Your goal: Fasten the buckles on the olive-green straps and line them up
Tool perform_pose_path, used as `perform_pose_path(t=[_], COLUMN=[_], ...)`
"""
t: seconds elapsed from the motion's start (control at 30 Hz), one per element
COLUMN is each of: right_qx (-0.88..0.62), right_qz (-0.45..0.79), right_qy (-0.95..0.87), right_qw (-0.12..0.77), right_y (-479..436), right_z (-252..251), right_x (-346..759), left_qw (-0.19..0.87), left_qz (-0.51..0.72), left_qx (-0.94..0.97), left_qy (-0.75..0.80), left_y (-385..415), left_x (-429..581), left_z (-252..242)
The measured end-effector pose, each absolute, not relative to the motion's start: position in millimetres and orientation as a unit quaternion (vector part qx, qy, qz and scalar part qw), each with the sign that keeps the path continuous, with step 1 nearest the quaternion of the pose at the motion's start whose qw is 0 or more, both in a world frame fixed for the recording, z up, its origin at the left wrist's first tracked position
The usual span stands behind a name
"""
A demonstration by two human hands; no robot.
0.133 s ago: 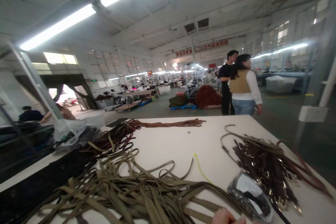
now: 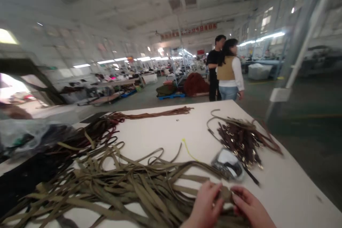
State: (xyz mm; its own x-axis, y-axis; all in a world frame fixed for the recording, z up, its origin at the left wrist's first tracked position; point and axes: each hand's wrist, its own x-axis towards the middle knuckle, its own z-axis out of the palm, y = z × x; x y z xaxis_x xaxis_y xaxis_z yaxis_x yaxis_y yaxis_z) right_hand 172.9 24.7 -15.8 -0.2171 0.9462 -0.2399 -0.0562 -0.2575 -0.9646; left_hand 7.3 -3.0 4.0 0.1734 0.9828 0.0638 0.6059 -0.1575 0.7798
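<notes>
At the bottom of the head view, my left hand [image 2: 204, 206] is closed, its fingers curled on an olive-green strap [image 2: 226, 194]. My right hand [image 2: 251, 206] pinches the same strap from the other side, thumb and fingers pressed together. A short, wide piece of strap shows between the two hands; the rest is partly hidden behind the fingers. To the left spreads a tangled heap of olive straps [image 2: 107, 181] on the white table [image 2: 152, 131]. Just beyond my hands lies a clear plastic bag [image 2: 228, 164] with black and white contents.
Dark brown straps with metal clasps [image 2: 240, 142] lie at the right. A yellow-green cord [image 2: 189, 149] is mid-table, brown straps [image 2: 157, 114] at the far edge, black material [image 2: 32, 181] at left. Two people [image 2: 226, 69] stand beyond the table. A grey post [image 2: 299, 42] rises at right.
The view has swung right and down, so the table's contents sit farther left and higher. Both hands now show fully with the strap; before, only some fingers showed at the bottom edge.
</notes>
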Motion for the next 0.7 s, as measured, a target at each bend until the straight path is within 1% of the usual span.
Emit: perform_pose_path(t=[0.03,0.17,0.3,0.47,0.6,0.67,0.7], right_qx=[-0.461,-0.435,-0.435,-0.436,-0.439,-0.437,-0.436], right_qz=[0.65,0.682,0.695,0.695,0.694,0.699,0.702], right_qy=[-0.46,-0.406,-0.366,-0.358,-0.384,-0.387,-0.383], right_qw=[0.391,0.425,0.44,0.445,0.422,0.413,0.412], right_y=[22,20,16,13,15,14,14], right_z=[-11,5,4,-4,-5,-5,-5], right_x=[175,179,179,182,180,180,179], left_qw=[0.317,0.405,0.48,0.512,0.56,0.56,0.544], left_qz=[0.313,0.326,0.322,0.325,0.291,0.28,0.281], left_qx=[0.695,0.646,0.602,0.585,0.584,0.59,0.601], left_qy=[0.565,0.559,0.551,0.538,0.511,0.51,0.514], left_y=[-3,8,14,11,10,8,7], left_x=[10,9,6,6,5,5,5], left_z=[7,14,15,11,11,12,13])
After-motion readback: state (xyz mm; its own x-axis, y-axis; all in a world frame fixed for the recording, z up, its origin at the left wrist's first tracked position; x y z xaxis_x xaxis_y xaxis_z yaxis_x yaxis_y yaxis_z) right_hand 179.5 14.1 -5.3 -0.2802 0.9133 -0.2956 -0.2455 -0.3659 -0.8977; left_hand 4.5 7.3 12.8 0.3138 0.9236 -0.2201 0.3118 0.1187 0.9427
